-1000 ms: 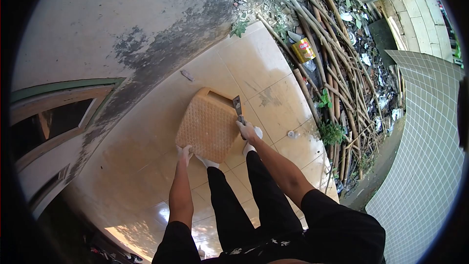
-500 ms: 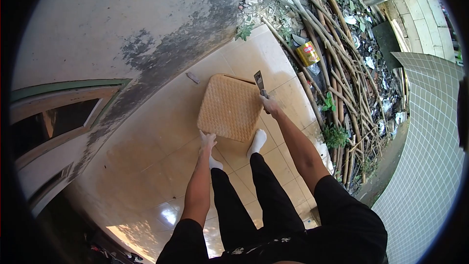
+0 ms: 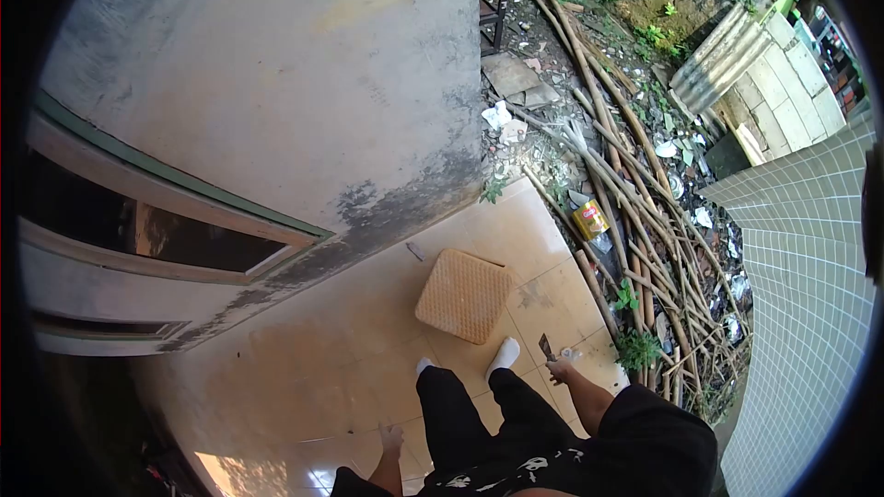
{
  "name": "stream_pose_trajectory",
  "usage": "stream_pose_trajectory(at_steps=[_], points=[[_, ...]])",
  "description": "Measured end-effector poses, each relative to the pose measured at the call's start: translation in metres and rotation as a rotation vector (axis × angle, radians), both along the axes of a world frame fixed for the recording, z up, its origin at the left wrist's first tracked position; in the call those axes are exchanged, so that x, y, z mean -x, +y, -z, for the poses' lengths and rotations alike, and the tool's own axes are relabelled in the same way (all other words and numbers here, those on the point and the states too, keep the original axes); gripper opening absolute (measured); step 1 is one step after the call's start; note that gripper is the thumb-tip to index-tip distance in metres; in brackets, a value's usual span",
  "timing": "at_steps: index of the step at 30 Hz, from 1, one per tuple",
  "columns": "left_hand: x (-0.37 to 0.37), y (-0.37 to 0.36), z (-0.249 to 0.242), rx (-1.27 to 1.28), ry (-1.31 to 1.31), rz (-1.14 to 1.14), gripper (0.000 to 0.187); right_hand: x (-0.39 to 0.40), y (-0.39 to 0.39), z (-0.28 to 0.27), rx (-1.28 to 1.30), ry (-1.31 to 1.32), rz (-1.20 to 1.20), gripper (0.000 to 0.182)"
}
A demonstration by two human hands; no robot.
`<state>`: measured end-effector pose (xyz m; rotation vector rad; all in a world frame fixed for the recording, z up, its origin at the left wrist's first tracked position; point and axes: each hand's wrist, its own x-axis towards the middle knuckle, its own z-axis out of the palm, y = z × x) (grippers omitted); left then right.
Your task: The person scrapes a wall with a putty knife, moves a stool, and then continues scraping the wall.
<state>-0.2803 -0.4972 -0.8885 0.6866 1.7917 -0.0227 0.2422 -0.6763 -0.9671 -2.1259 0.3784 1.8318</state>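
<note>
My right hand [image 3: 558, 372] is closed round the handle of a putty knife [image 3: 546, 347], whose flat blade points up and away from me. My left hand [image 3: 392, 439] hangs low beside my left leg, slightly blurred, fingers stretched out and holding nothing. In front of my feet stands a square woven rattan stool [image 3: 465, 296], apart from both hands. A dark gap shows along its far right edge.
A small grey piece [image 3: 415, 251] lies on the tiled floor [image 3: 322, 350] by the stained wall [image 3: 276, 83]. Past the tile edge are bamboo poles [image 3: 645, 193], debris and a yellow can [image 3: 589, 219]. A white-lined grey sheet [image 3: 801, 267] curves along the right.
Both hands have left the woven stool and drawn back towards my body. The right hand still carries the putty knife. My view has tilted up, showing more wall and yard.
</note>
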Motion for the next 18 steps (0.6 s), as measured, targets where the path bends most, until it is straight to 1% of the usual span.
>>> stream_pose_trajectory(at_steps=[1,2,3,5,6,9,12,15,18], points=[[0.002,-0.035,-0.025,-0.052,0.114,-0.105,0.083,-0.005,-0.007,-0.024,-0.018,0.055,0.008,0.045],[-0.002,-0.060,-0.050,-0.002,0.178,-0.201,0.077,-0.008,-0.018,-0.029,-0.007,0.097,-0.020,0.050],[-0.011,-0.052,-0.060,-0.030,0.155,-0.216,0.077,-0.014,-0.021,-0.036,0.011,0.138,-0.049,0.055],[-0.032,-0.033,-0.074,-0.086,0.131,-0.148,0.075,-0.026,-0.011,-0.078,-0.005,0.132,-0.130,0.056],[-0.042,-0.024,-0.081,-0.112,0.122,-0.115,0.074,-0.033,0.001,-0.087,-0.027,0.112,-0.143,0.056],[-0.067,-0.009,-0.097,-0.172,0.108,-0.019,0.071,-0.052,0.029,-0.101,-0.075,0.100,-0.153,0.054],[-0.086,0.010,-0.115,-0.216,0.113,0.094,0.068,-0.060,0.075,-0.116,-0.202,0.061,-0.076,0.049],[-0.093,0.029,-0.119,-0.250,0.130,0.211,0.066,-0.064,0.123,-0.128,-0.298,0.035,-0.064,0.049],[-0.094,0.068,-0.124,-0.289,0.159,0.338,0.063,-0.064,0.162,-0.140,-0.332,0.036,-0.055,0.050]])
